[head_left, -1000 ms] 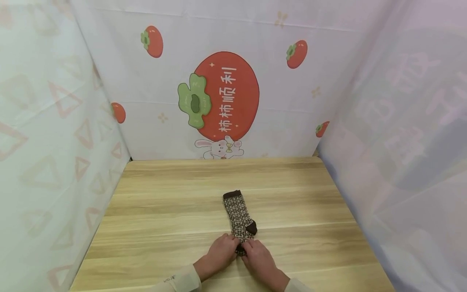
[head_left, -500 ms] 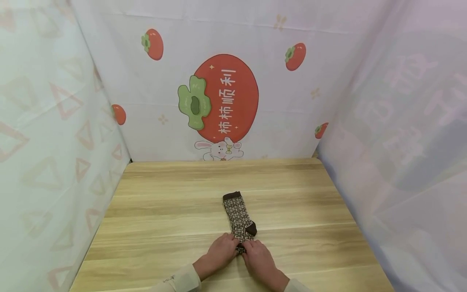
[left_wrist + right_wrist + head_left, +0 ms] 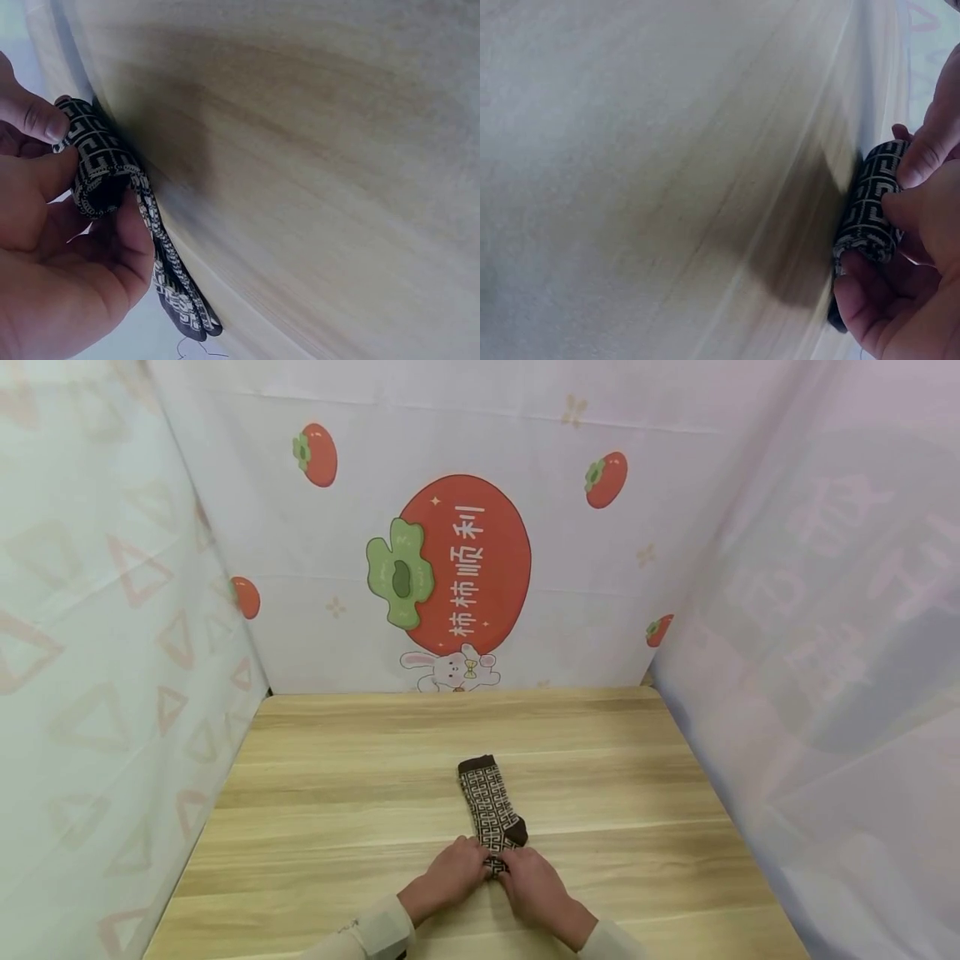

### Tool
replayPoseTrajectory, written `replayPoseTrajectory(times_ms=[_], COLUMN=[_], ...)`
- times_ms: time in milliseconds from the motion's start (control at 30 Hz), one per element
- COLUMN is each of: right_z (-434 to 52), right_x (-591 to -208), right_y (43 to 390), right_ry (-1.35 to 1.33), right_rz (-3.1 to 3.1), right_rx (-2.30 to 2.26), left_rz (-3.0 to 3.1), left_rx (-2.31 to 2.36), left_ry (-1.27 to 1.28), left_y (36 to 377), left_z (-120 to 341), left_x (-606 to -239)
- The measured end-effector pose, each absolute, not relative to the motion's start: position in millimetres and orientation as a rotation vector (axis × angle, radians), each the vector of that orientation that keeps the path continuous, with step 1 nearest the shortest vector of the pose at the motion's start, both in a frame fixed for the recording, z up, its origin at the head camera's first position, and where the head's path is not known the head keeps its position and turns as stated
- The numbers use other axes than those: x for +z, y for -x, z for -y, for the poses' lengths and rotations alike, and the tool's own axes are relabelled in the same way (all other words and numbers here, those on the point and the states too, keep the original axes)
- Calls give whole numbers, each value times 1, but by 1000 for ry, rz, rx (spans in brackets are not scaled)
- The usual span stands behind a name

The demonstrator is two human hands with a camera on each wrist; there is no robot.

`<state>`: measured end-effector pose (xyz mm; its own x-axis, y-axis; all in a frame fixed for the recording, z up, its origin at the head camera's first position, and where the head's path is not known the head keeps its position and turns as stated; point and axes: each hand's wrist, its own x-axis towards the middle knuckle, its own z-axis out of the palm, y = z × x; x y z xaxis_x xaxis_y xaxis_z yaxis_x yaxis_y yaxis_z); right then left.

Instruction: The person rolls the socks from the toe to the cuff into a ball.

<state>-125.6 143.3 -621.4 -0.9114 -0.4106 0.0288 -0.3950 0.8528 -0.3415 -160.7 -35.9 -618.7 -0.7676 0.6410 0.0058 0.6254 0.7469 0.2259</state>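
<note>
- Patterned sock (image 3: 491, 802) lies on the wooden counter (image 3: 337, 802), cuff end away from the person.
- Left hand (image 3: 448, 878) fingers (image 3: 30, 120) curl round the rolled near end.
- Right hand (image 3: 534, 887) fingers (image 3: 930, 154) pinch the same roll.

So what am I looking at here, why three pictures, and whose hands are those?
There is no machine: a person wears three cameras. The wide picture comes from the head camera, looking down at a light wooden table with printed cloth screens round it. The two close pictures come from cameras on each wrist. On the table lies one brown sock with a cream geometric pattern. The left hand and right hand meet at its near end, and their fingers grip that end, which is curled into a small roll. The rest of the sock lies flat, pointing away from the person.
</note>
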Motion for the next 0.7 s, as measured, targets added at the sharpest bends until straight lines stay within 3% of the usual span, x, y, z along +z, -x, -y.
replayPoseTrajectory(times_ms=[433,700], right_z=[-148,-147], right_x=[-615,-611], right_y=[135,146], right_ry=[684,543], right_rz=[-2972,-2827], right_rx=[-600,-709], left_rz=[-2688,-2743], left_rx=[548,491], left_ry=[-860,-938], left_y=[176,183], left_z=[32,30], left_x=[-618,-619])
